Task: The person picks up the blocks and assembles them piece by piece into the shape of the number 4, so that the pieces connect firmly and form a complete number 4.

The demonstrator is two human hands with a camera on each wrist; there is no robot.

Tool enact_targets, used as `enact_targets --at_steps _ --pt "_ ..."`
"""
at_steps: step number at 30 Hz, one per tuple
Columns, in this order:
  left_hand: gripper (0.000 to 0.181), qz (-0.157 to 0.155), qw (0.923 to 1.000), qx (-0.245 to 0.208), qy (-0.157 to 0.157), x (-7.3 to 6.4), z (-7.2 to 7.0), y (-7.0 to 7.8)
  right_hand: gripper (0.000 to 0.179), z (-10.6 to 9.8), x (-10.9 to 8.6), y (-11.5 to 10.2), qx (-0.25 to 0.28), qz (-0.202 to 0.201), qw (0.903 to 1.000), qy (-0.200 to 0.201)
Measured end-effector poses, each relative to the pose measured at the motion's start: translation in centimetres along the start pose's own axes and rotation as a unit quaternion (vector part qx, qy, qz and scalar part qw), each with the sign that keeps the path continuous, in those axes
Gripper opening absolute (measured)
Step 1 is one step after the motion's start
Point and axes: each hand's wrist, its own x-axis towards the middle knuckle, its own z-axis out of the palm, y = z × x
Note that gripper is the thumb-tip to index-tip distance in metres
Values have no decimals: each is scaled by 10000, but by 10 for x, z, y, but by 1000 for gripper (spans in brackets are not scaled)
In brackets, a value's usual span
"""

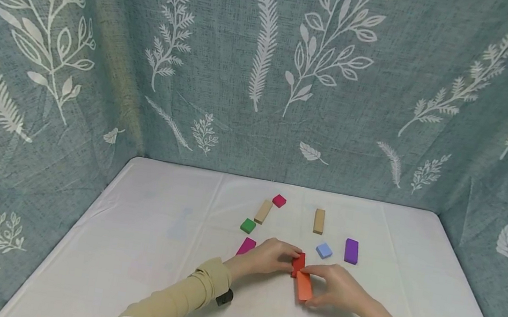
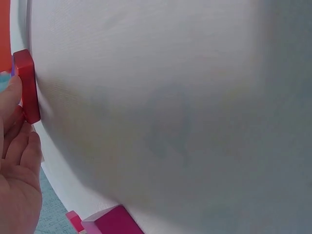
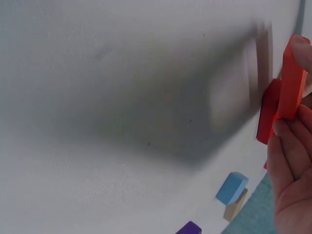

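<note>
Near the middle of the table, my left hand grips a red block, thumb at its near side and fingertips at its far end. My right hand pinches an orange block lengthwise between thumb and fingers. The orange block is raised off the cloth, its far end close to the near end of the red block. Seen from the right wrist, the orange block partly overlaps the red block. A magenta block lies just beyond my left wrist, partly hidden by it.
Beyond my hands lie a green block, two wooden blocks, left and right, a crimson block, a light blue block and a purple block. A patterned curtain surrounds the white table.
</note>
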Motion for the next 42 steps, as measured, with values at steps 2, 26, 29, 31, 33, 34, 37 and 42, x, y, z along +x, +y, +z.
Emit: enact_targets --at_steps 2,26,29,31,33,34,37,42 --pt "37 -33 10000 -11 -12 0 0 0 63 1 0 -2 5 37 10000 -16" --pt "38 -135 9998 152 -25 0 -4 7 46 15 1 -14 -902 -353 9952 151" --pt "38 -163 9998 141 -25 0 -4 7 47 15 1 -15 -974 -373 9943 209" --pt "37 -147 9998 138 -8 1 -4 7 46 15 0 -14 -1010 -389 9938 253" --pt "37 -121 9998 159 12 1 -4 6 46 15 0 -14 -1042 -405 9932 311" --pt "37 -118 9998 161 18 1 -4 6 46 15 0 -14 -1062 -417 9929 332" --pt "36 -119 9998 162 23 2 -4 6 46 15 -1 -13 -1109 -466 9920 380" --pt "36 -137 9999 98 -15 2 -3 6 51 15 -1 -11 -1025 -453 9932 306"
